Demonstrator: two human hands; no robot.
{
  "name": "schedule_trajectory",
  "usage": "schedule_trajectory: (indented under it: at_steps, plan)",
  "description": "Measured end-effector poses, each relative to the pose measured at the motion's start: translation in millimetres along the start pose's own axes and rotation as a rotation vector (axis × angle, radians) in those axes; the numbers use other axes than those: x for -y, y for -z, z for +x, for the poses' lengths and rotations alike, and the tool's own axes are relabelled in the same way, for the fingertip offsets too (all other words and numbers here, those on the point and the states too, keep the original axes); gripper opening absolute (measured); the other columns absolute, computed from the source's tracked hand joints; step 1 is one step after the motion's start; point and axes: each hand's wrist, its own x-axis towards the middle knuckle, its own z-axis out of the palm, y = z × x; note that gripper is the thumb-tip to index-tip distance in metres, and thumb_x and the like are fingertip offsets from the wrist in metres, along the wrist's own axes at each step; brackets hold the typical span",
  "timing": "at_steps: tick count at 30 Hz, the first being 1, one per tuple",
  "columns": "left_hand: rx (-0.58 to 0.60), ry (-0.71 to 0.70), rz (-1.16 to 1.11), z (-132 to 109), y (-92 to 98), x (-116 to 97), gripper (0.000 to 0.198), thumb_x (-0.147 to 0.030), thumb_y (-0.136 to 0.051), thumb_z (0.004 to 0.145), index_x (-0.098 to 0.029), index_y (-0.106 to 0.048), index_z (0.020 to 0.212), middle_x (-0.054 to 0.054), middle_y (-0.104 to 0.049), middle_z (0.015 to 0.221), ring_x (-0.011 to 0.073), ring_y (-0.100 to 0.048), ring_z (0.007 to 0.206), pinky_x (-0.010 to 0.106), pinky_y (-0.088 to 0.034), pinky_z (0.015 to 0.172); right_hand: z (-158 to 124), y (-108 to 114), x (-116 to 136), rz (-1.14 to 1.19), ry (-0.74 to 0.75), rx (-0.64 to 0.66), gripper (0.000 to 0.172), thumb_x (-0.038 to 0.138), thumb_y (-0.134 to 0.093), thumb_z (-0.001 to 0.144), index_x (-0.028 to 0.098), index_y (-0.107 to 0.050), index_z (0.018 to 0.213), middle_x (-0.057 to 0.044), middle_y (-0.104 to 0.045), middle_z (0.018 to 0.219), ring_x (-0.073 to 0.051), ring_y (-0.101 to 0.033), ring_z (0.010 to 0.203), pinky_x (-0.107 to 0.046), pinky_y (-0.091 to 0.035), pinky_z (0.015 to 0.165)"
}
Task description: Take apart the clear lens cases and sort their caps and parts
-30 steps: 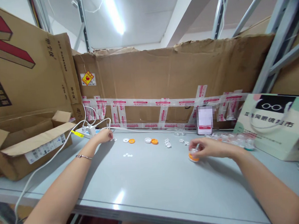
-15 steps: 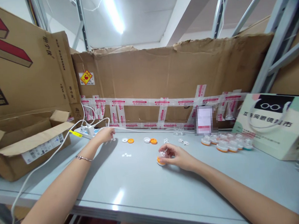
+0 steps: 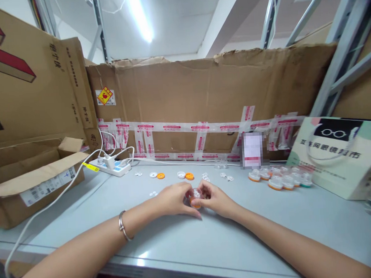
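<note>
Since the earlier frame, the left hand (image 3: 174, 199) has been brought from beside the strip (image 3: 112, 168) to the cup (image 3: 196, 192), while the cup has hardly been shifted in the right hand (image 3: 219, 198). By the right thumb in front and the bent fingers behind, the cup is pinched; it seems to be steadied so that its clear top is left open to the left fingers. By these its left side is met, the thumb spread forward; whether anything is pinched there cannot be told. Rings (image 3: 181, 175) and white parts (image 3: 205, 177) are laid in groups beyond the fingertips, presumably for easy reach. Other cups (image 3: 275, 183) are gathered well right of the right fingers, apparently kept apart.
</note>
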Motion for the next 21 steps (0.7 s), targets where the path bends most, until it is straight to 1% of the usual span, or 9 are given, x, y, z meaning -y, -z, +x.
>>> schedule_trajectory:
  at_steps: [2,5,10,13,15,18,21]
  plan:
    - [-0.045,0.041,-0.008,1,-9.0,-1,0.048,-0.059,-0.064,0.055,-0.017,-0.050,0.073,-0.001,-0.054,0.071,0.0127,-0.048,0.062,0.021,-0.031,0.050,-1,-1,2,-0.038,0.011,0.004,0.037,0.038,-0.070,0.058,0.019,-0.040,0.069,0.008,-0.042,0.057,-0.008,-0.038,0.052,-0.021,-0.031,0.049]
    - [-0.069,0.070,-0.062,4,-16.4,2,0.038,-0.048,-0.065,0.058,-0.016,-0.047,0.069,-0.003,-0.051,0.066,0.0103,-0.045,0.057,0.020,-0.029,0.049,-2,-3,3,-0.083,0.035,-0.004,0.035,0.036,-0.068,0.059,0.019,-0.039,0.068,0.008,-0.041,0.056,-0.008,-0.036,0.052,-0.021,-0.029,0.049]
    - [-0.030,0.024,-0.172,7,-17.9,5,0.032,-0.037,-0.068,0.055,-0.015,-0.045,0.063,-0.006,-0.045,0.058,0.0073,-0.040,0.053,0.017,-0.027,0.046,-4,-4,5,-0.144,0.085,-0.045,0.031,0.032,-0.065,0.061,0.019,-0.038,0.062,0.009,-0.035,0.052,-0.007,-0.031,0.049,-0.020,-0.026,0.047]
    - [0.002,-0.005,-0.224,6,-16.8,7,0.032,-0.035,-0.068,0.056,-0.015,-0.044,0.060,-0.007,-0.041,0.054,0.0064,-0.037,0.051,0.017,-0.026,0.045,-5,-4,6,-0.139,0.108,-0.034,0.027,0.029,-0.064,0.062,0.019,-0.039,0.063,0.009,-0.033,0.053,-0.006,-0.029,0.048,-0.020,-0.025,0.047]
    - [0.037,-0.020,-0.297,5,-16.6,9,0.032,-0.036,-0.067,0.057,-0.014,-0.046,0.062,-0.006,-0.042,0.055,0.0064,-0.038,0.053,0.017,-0.028,0.047,-5,-3,7,-0.133,0.116,-0.007,0.023,0.028,-0.063,0.063,0.018,-0.041,0.065,0.009,-0.032,0.053,-0.006,-0.028,0.048,-0.020,-0.025,0.046]
    - [0.094,-0.047,-0.442,5,-17.6,14,0.029,-0.034,-0.067,0.059,-0.013,-0.050,0.070,-0.004,-0.047,0.062,0.0073,-0.042,0.057,0.017,-0.033,0.051,-5,0,8,-0.154,0.143,0.071,0.015,0.025,-0.059,0.066,0.017,-0.047,0.071,0.009,-0.030,0.054,-0.006,-0.027,0.048,-0.019,-0.024,0.046]
    - [0.105,-0.052,-0.526,5,-19.6,15,0.031,-0.033,-0.068,0.059,-0.012,-0.052,0.076,-0.003,-0.050,0.067,0.0085,-0.045,0.061,0.018,-0.035,0.054,-7,1,9,-0.221,0.197,0.110,0.013,0.025,-0.057,0.068,0.018,-0.051,0.076,0.008,-0.030,0.056,-0.007,-0.029,0.051,-0.019,-0.026,0.048]
